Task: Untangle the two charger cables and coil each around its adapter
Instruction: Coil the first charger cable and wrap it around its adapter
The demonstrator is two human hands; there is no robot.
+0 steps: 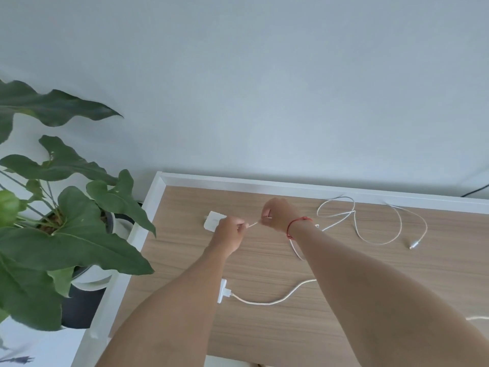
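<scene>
Two white chargers lie on the wooden table (264,335). The far adapter (213,219) sits just behind my left hand (229,235). A short taut stretch of its thin white cable (253,224) runs between my left hand and my right hand (276,214), and each hand pinches it. Beyond my right wrist the same thin cable (370,223) loops loosely to its plug (414,245) at the right. The near adapter (222,290) lies close to me, and its thicker cable (267,302) curves right under my right forearm.
A raised white rim (291,183) borders the table at the back and left. A large leafy plant (66,207) in a pot stands left of the table. A dark cord (475,192) shows at the far right by the wall.
</scene>
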